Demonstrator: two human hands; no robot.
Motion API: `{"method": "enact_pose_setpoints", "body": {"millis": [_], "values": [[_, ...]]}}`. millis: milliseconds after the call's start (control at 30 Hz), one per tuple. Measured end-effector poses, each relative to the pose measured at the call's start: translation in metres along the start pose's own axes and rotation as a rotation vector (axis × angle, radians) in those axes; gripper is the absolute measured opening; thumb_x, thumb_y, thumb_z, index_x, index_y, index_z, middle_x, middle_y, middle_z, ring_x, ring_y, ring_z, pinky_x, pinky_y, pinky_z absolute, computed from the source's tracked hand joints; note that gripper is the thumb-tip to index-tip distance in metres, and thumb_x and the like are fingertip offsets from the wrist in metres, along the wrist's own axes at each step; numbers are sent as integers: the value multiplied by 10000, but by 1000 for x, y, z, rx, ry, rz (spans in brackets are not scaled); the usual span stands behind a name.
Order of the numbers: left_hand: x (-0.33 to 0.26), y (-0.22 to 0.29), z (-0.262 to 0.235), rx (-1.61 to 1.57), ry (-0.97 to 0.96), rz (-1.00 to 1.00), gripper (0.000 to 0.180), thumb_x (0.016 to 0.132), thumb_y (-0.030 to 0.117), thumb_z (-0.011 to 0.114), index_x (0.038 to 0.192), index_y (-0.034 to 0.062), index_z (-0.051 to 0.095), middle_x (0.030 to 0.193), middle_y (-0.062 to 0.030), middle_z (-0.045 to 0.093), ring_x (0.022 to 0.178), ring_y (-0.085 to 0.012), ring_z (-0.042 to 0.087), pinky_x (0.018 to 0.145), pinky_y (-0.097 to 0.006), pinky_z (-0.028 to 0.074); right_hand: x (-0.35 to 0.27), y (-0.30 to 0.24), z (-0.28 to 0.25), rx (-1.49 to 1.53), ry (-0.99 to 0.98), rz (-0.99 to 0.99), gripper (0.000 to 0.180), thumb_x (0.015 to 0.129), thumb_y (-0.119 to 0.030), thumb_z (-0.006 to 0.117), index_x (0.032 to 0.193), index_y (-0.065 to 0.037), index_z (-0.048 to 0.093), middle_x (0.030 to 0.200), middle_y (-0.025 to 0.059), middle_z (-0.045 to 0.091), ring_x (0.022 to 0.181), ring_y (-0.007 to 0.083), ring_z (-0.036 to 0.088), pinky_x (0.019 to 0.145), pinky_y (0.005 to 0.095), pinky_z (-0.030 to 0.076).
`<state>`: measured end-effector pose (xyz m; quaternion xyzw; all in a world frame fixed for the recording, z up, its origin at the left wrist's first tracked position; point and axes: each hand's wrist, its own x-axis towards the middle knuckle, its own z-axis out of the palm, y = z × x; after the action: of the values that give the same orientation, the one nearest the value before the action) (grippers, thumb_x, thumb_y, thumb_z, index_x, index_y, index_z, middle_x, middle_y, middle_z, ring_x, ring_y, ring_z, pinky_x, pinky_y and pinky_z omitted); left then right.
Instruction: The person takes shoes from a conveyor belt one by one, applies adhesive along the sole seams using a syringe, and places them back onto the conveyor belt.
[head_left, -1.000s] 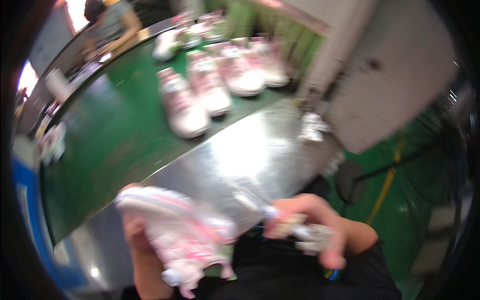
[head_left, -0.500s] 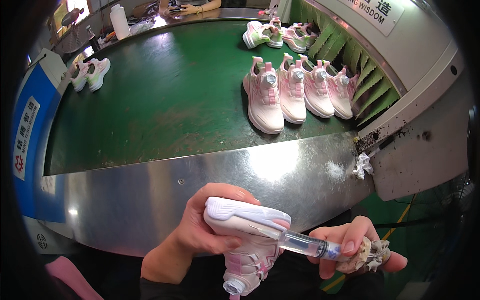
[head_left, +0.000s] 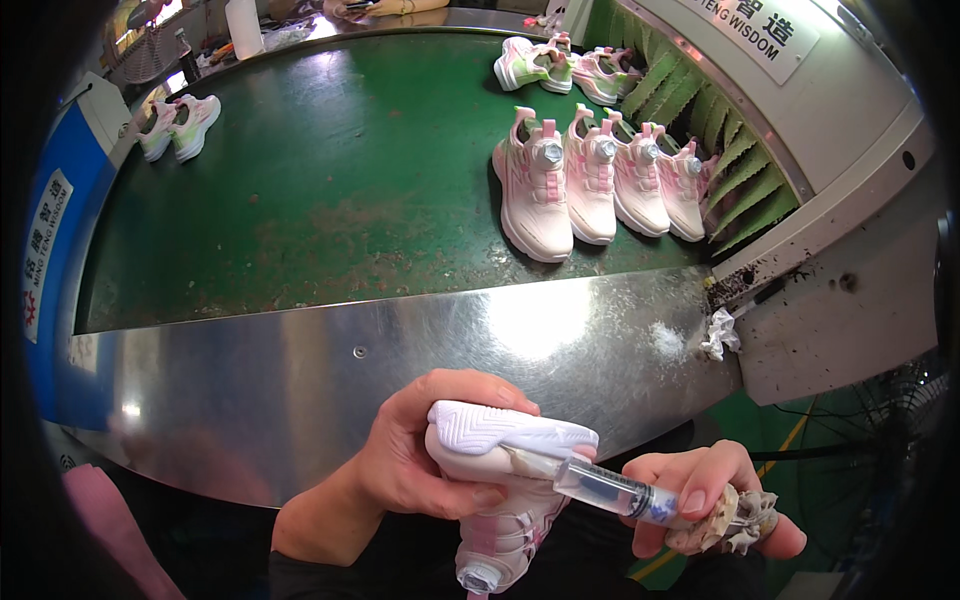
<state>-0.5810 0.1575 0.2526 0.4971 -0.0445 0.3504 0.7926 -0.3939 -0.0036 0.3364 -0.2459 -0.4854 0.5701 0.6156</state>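
Note:
My left hand (head_left: pixel 420 455) is wrapped round a pink and white sneaker (head_left: pixel 495 530), which is turned so its white ridged sole faces up and its dial closure hangs low. In my right hand (head_left: pixel 700 490) is a clear syringe (head_left: pixel 615 490) with liquid in it. Its pale tapered tip reaches the seam between sole and upper; whether it touches cannot be made out. Also in the right hand is a crumpled, stained cloth or tissue (head_left: pixel 730 522), bunched at the syringe's rear and hiding the plunger.
Several pink and white sneakers (head_left: pixel 537 195) stand on the green conveyor belt (head_left: pixel 330 190), beside a machine opening hung with green flaps (head_left: pixel 745 170). Another pair (head_left: pixel 178 128) sits far left. A metal ledge (head_left: pixel 250 390) edges the belt; crumpled white paper (head_left: pixel 720 333) lies at its right end.
The sneaker in my left hand has shifted slightly right and its sole has tilted more into view. The syringe tip has moved along the sole seam. The whole view has shifted a little.

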Motion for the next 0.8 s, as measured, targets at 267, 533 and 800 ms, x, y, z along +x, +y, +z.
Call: {"method": "enact_pose_setpoints", "body": {"millis": [267,533,800], "values": [[-2,1,-1,17,50,-19,588,648,24,798,1148,5,489,1085,-260,601,1016,-359,633,884,-459,534,2,-3,6,-55,11,-34,709,813,-615,612,1173,-13,517,976,208,665,934,319,586,831,396,387],[1,5,1,-114,127,-54,554,667,-19,752,1159,-2,499,1105,-191,618,1053,-304,626,935,-442,506,-7,7,0,-18,38,-37,720,790,-598,656,1209,-26,526,982,215,663,970,266,572,806,364,367],[-1,3,-6,-125,265,-158,582,689,78,778,1178,-14,477,1061,-170,627,999,-272,641,882,-415,527,-21,17,-12,-10,55,-17,744,764,-579,697,1229,-26,519,1047,193,639,946,271,562,808,355,368]]}}
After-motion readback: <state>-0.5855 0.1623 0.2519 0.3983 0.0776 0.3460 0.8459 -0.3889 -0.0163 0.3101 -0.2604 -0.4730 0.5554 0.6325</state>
